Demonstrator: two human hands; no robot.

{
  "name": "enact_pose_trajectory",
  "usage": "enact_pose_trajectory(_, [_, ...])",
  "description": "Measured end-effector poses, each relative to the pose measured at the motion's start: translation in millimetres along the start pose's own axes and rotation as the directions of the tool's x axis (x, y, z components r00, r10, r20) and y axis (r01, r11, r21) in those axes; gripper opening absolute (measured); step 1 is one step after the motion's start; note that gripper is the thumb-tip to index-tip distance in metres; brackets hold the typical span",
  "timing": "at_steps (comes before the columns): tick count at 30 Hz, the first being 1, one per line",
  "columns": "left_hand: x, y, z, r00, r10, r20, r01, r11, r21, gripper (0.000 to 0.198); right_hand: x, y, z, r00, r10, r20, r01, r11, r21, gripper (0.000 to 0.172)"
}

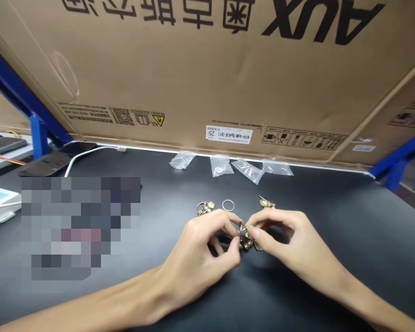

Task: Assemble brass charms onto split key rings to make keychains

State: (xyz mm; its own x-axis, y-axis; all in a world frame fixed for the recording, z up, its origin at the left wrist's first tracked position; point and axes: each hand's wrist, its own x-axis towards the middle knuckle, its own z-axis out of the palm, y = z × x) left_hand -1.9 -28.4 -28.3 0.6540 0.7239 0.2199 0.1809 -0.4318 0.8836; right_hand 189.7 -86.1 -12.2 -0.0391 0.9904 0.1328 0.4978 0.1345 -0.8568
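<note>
There's the AUX carton (207, 69), label (228, 134) reading KFR-46W/BpR3E, and the left hand (197, 258) and right hand (290, 244) pinch closed on gold charms (245, 239) right between them!

The charms (246, 244) are glossy gold-toned metal, the bags (221, 166) thin clear plastic, the tabletop (332, 240) smooth matt black, the carton (207, 78) matt brown cardboard.

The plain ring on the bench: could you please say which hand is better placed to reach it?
Probably the left hand: its fingers sit just below the ring; the right hand lies further off.
</note>
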Motion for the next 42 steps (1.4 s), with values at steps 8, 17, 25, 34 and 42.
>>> enact_pose_trajectory(8, [1,0,-0.6,0.999,0.042,-0.027,-0.041,0.998,0.038,0.011,0,-1,0,1.0,0.02,0.02,-0.021,0.999,0.042,0.013])
enact_pose_trajectory(17, [2,-4,0.5,0.992,0.104,-0.07,-0.098,0.992,0.086,0.011,-3,-5,2,0.994,0.07,0.082,-0.072,0.997,0.026,0.016])
enact_pose_trajectory(25, [1,-5,1.5,0.971,0.232,-0.058,-0.223,0.967,0.126,0.012,-3,-5,4,0.994,0.079,0.071,-0.078,0.997,-0.015,0.016])
enact_pose_trajectory(34, [-1,-9,3.2,0.952,0.305,-0.03,-0.296,0.94,0.17,0.013,-4,-5,6,0.996,0.06,0.063,-0.056,0.997,-0.059,0.014])
enact_pose_trajectory(42, [-1,-12,2.6,0.92,0.392,0.009,-0.379,0.885,0.27,0.017,-3,-6,6,0.992,0.061,0.107,-0.057,0.997,-0.044,0.01])
